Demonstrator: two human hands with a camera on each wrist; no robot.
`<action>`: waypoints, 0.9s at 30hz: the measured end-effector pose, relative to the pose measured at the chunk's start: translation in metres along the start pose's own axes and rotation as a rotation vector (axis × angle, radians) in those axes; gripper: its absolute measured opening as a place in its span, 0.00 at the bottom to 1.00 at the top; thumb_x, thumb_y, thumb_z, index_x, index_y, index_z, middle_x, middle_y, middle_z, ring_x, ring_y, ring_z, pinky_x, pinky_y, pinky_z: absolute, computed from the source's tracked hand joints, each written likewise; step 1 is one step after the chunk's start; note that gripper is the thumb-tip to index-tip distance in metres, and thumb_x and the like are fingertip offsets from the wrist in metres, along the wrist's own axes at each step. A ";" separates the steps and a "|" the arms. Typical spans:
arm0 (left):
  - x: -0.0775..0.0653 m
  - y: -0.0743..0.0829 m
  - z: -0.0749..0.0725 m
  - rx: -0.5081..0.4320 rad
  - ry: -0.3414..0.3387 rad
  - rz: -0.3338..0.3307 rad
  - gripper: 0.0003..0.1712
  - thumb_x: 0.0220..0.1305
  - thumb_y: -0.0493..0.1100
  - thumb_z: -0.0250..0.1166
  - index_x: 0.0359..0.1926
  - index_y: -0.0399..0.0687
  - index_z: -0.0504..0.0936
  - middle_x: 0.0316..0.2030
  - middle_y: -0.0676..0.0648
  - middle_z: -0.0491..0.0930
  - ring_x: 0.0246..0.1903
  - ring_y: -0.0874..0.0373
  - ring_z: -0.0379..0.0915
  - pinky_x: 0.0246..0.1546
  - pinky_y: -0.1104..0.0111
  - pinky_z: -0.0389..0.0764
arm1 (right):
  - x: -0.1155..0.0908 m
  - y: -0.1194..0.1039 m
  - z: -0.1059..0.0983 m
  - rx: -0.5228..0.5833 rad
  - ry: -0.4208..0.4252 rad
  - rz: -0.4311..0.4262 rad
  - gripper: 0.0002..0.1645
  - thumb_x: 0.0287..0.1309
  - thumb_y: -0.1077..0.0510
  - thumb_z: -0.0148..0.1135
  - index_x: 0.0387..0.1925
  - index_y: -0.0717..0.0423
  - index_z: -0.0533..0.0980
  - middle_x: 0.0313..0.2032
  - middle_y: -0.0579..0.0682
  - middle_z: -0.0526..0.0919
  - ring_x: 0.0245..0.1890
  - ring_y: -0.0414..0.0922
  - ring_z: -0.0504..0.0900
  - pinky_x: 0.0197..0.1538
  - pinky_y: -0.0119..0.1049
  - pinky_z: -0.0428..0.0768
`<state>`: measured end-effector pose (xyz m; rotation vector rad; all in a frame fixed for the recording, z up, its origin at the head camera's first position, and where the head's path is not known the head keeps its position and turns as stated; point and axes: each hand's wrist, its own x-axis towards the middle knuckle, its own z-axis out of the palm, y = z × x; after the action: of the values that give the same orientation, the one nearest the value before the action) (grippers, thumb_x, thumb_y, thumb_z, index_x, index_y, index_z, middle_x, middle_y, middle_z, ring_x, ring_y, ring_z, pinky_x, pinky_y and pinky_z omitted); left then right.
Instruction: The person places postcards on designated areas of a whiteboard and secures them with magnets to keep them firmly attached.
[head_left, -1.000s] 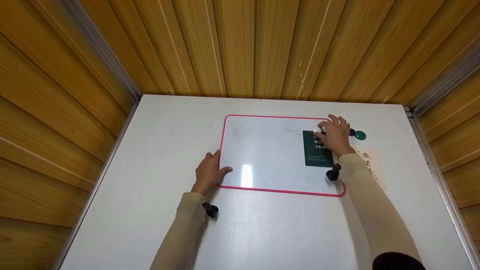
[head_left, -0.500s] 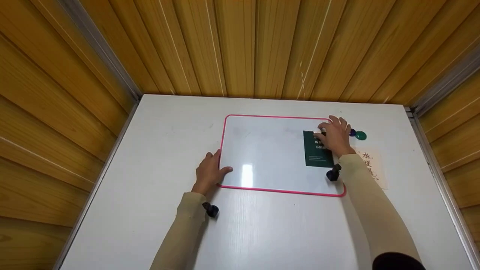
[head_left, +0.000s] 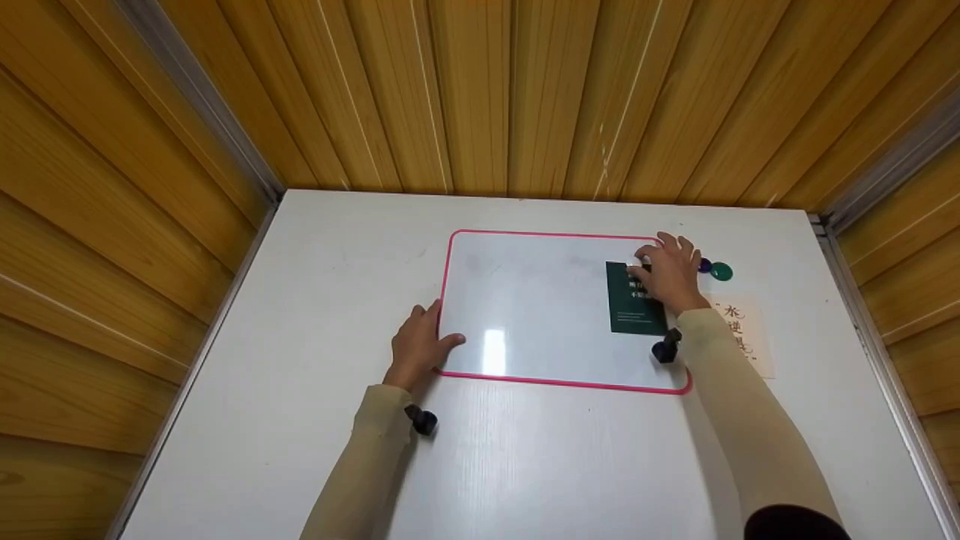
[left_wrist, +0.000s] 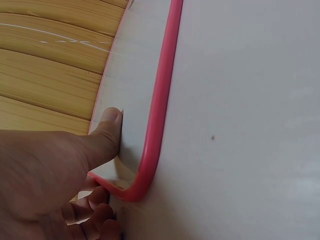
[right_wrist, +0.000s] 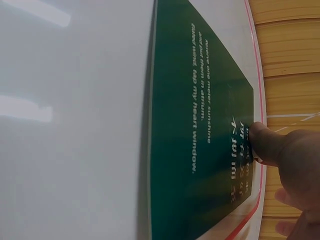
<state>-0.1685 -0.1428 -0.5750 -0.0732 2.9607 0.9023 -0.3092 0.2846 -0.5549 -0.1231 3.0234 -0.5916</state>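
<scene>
1. Wood-grain panelled walls (head_left: pixel 480 97) rose behind the far edge of the surface and stood along its left and right edges.
2. The white surface (head_left: pixel 525 457) spread under everything I was handling.
3. My whiteboard (head_left: pixel 540 300), with its rounded pinkish-red rim, lay around the middle of the surface, nearer the far edge than my side, its long sides running roughly along that far edge.
4. My two hands were well apart. My left hand (head_left: pixel 420 345) gripped the whiteboard by its side toward the surface's left edge, close to the near corner, thumb over the top and fingers outside the rim. My right hand (head_left: pixel 670 274) was over the opposite end, thumb and forefinger pinching at the green card's far edge.
5. The pale card (head_left: pixel 752 334) with brown characters lay between the whiteboard and the surface's right edge, partly covered by my right sleeve (head_left: pixel 757 420).
6. The green card (head_left: pixel 628 309), printed in white with English lines and larger characters, lay on the whiteboard toward the surface's right edge.
7. The green disc (head_left: pixel 721 271) sat just beside my right hand, toward the surface's far right corner.
8. The purple disc (head_left: pixel 705 265) was right next to it, partly hidden.
9. A small white piece (head_left: pixel 634 264) showed between my right thumb and forefinger, mostly hidden.
</scene>
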 end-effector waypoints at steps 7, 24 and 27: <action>0.000 0.000 0.000 0.002 0.002 0.006 0.49 0.59 0.56 0.77 0.76 0.44 0.67 0.42 0.41 0.75 0.34 0.51 0.71 0.41 0.54 0.78 | -0.001 -0.001 0.000 -0.002 -0.002 0.009 0.23 0.68 0.52 0.67 0.58 0.61 0.80 0.74 0.70 0.56 0.74 0.74 0.44 0.70 0.72 0.39; -0.002 0.002 -0.002 -0.005 0.002 0.005 0.49 0.58 0.55 0.78 0.75 0.43 0.69 0.40 0.42 0.74 0.33 0.51 0.69 0.39 0.55 0.77 | -0.002 -0.002 -0.002 0.021 -0.024 0.015 0.23 0.69 0.54 0.66 0.59 0.62 0.78 0.74 0.70 0.57 0.74 0.74 0.45 0.70 0.72 0.36; -0.002 0.002 -0.002 -0.003 0.001 0.007 0.49 0.58 0.55 0.77 0.75 0.43 0.68 0.41 0.41 0.75 0.34 0.51 0.70 0.41 0.55 0.78 | -0.003 -0.002 -0.002 0.024 -0.027 0.014 0.23 0.69 0.54 0.66 0.60 0.63 0.78 0.74 0.70 0.56 0.73 0.75 0.45 0.70 0.72 0.35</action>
<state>-0.1668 -0.1422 -0.5715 -0.0640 2.9627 0.9071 -0.3065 0.2837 -0.5519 -0.1085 2.9875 -0.6198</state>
